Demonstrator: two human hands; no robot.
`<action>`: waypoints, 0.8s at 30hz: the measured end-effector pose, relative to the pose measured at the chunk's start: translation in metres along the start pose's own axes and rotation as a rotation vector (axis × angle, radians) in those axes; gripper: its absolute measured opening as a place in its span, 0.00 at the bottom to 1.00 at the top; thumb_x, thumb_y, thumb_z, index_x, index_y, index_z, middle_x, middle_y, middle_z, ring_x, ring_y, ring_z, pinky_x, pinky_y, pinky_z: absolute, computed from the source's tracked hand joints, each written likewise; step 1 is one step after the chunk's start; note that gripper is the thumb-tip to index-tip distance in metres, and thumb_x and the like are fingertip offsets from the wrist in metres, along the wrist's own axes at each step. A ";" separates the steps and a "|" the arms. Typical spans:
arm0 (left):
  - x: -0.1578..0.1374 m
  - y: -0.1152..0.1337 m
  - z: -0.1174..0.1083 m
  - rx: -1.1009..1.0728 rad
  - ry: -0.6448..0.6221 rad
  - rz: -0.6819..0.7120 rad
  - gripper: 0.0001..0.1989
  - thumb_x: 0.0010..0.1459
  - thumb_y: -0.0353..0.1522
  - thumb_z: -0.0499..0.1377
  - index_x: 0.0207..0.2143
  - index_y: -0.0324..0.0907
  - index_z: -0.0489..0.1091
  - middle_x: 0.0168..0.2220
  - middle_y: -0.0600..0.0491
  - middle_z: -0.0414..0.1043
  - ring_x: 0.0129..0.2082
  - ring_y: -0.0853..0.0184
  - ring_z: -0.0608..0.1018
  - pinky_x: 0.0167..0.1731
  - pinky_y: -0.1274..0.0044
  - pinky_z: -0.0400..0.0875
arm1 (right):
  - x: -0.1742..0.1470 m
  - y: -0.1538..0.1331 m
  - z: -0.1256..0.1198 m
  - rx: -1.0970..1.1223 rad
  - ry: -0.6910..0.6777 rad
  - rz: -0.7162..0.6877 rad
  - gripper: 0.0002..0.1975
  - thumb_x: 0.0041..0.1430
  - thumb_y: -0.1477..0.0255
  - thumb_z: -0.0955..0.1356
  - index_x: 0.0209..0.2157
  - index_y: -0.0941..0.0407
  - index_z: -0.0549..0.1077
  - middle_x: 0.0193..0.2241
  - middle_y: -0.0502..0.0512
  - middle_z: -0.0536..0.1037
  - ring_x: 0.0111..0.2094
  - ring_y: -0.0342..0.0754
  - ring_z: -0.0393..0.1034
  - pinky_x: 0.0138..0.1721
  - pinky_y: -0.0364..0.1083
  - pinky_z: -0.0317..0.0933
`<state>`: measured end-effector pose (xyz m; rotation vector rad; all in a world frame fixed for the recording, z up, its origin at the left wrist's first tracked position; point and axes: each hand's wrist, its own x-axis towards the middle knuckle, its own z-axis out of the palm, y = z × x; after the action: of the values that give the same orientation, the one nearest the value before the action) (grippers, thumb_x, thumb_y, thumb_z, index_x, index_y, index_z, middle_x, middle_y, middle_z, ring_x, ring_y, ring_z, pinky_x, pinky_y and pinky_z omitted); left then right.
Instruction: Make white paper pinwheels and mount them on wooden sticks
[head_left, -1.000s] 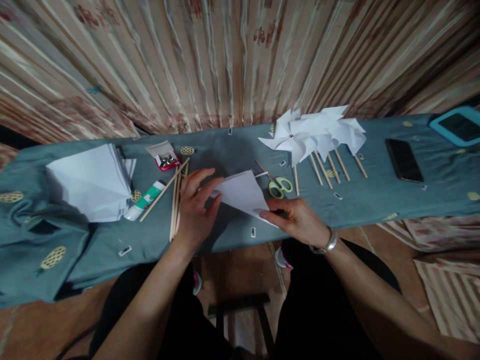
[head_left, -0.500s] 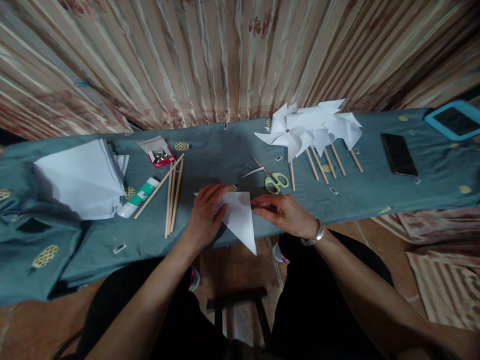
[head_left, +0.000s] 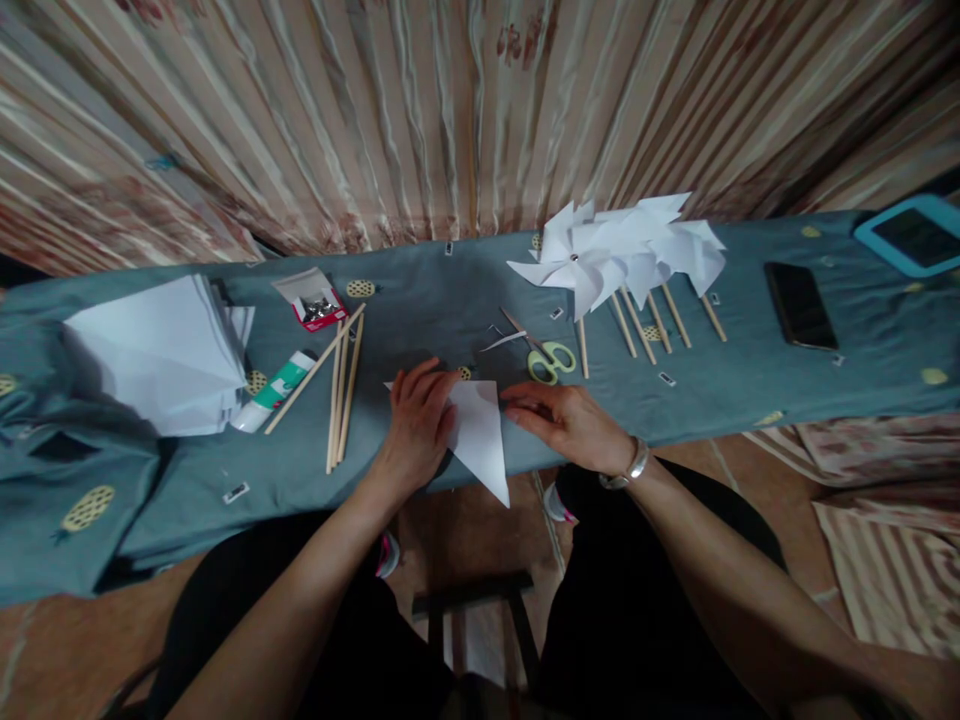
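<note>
A white sheet of paper folded into a triangle [head_left: 475, 435] lies at the table's front edge, one point hanging past it. My left hand [head_left: 420, 415] rests flat on its left part, fingers spread and pressing it down. Close by the triangle's right edge is my right hand [head_left: 566, 420], with its thumb and forefinger stretched toward the paper and slightly apart. Whether those fingertips touch the paper is hard to see. Scissors with light green handles [head_left: 551, 362] lie just beyond, beside a thin white paper strip [head_left: 502, 343].
White paper pinwheels on sticks [head_left: 592, 262] lie at the back right, near a black phone [head_left: 799, 306] and a blue-framed tablet [head_left: 911, 236]. Leftward are wooden sticks [head_left: 351, 395], a glue stick [head_left: 274, 392], a red box of metal pins [head_left: 319, 308] and stacked paper [head_left: 154, 355].
Both hands and the folded paper keep nearly the same places. The left fingers have spread a little, and the view has shifted slightly.
</note>
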<state>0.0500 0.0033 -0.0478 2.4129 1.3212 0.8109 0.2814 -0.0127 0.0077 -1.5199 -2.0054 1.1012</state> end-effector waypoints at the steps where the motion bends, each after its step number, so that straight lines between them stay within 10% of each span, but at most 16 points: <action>1: 0.000 -0.001 0.000 -0.005 0.005 -0.001 0.19 0.67 0.31 0.47 0.58 0.40 0.65 0.53 0.43 0.71 0.62 0.56 0.64 0.62 0.56 0.54 | 0.000 0.000 0.000 -0.003 0.005 -0.001 0.14 0.63 0.70 0.66 0.48 0.58 0.75 0.40 0.56 0.84 0.37 0.50 0.79 0.38 0.46 0.68; 24: 0.006 0.000 0.003 -0.050 0.040 -0.051 0.18 0.64 0.29 0.48 0.54 0.39 0.66 0.49 0.43 0.70 0.58 0.55 0.68 0.62 0.54 0.53 | -0.003 -0.001 -0.001 -0.057 0.055 -0.042 0.14 0.63 0.70 0.66 0.47 0.59 0.76 0.35 0.56 0.84 0.32 0.47 0.77 0.35 0.45 0.67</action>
<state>0.0544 0.0085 -0.0481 2.3264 1.3553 0.8725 0.2820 -0.0150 0.0093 -1.5128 -2.0384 0.9831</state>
